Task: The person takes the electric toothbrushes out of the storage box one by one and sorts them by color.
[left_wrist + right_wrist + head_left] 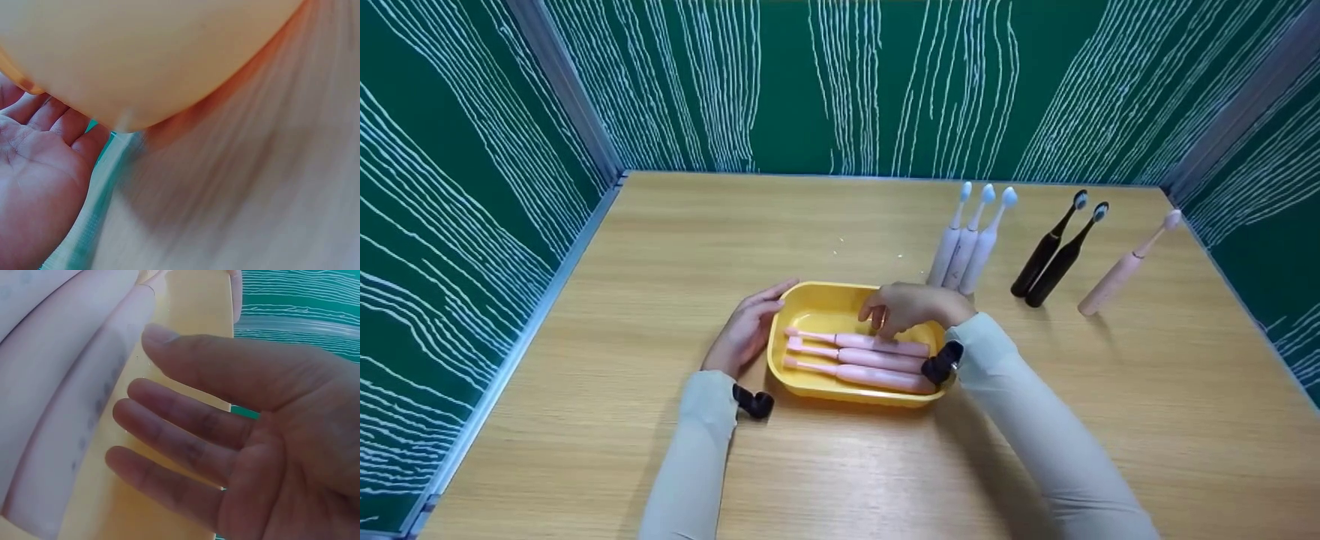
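A yellow tray (847, 397) holds three pink electric toothbrushes (877, 376) lying side by side, brush heads to the left. My left hand (742, 334) rests against the tray's left end, its fingers extended along the outer wall. In the left wrist view that palm (39, 169) faces the tray wall (163, 62). Over the tray's back right part hovers my right hand (915, 304), holding nothing. The right wrist view shows its fingers (163, 478) spread loosely beside the nearest pink handle (95, 405).
Three white toothbrushes (962, 255) stand behind the right hand. Further right stand two black toothbrushes (1051, 262) and one pink toothbrush (1112, 283). Small white specks (900, 256) lie on the wooden table (720, 232). Green patterned panels (787, 90) enclose the back and sides.
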The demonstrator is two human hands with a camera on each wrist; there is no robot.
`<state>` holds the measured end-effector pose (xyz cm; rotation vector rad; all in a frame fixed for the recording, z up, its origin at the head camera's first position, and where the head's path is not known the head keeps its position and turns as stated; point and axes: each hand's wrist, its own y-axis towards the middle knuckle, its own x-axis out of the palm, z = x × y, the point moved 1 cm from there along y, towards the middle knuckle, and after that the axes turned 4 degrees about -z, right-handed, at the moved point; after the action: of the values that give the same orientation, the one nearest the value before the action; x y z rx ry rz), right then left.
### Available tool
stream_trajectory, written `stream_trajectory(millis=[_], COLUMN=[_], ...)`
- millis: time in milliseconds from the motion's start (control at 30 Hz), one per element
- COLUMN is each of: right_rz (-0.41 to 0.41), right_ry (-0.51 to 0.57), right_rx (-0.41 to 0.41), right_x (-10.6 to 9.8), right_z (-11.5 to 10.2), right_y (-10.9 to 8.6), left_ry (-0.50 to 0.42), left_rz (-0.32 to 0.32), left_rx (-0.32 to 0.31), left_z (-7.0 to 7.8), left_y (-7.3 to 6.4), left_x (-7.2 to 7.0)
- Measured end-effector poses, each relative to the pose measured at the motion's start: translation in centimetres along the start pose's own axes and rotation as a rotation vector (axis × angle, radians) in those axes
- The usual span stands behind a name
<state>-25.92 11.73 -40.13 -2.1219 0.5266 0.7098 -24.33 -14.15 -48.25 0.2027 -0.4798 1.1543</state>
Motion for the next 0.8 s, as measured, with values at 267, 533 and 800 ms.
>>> stream_trajectory(millis=[267,533,800], right_rz=[-0.070,-0.109,-0.112], right_ry=[-0.006,0.032,-0.009], right_rx=[-0.001,0.007,0.006], right_x=[0.32,0.41,0.53], right_z=[-0.18,-0.17,-0.33], right_y=[0.63,0.75,0.75], left_ry=[0.006,0.008,-0.001], left_rz=[-0.002,-0.016,-0.020], left_rx=[-0.011,-0.020,-0.008], left_z=[-0.11,-0.05,-0.01], left_y=[-0.01,-0.07,0.06], left_x=[-0.15,-0.10,0.02])
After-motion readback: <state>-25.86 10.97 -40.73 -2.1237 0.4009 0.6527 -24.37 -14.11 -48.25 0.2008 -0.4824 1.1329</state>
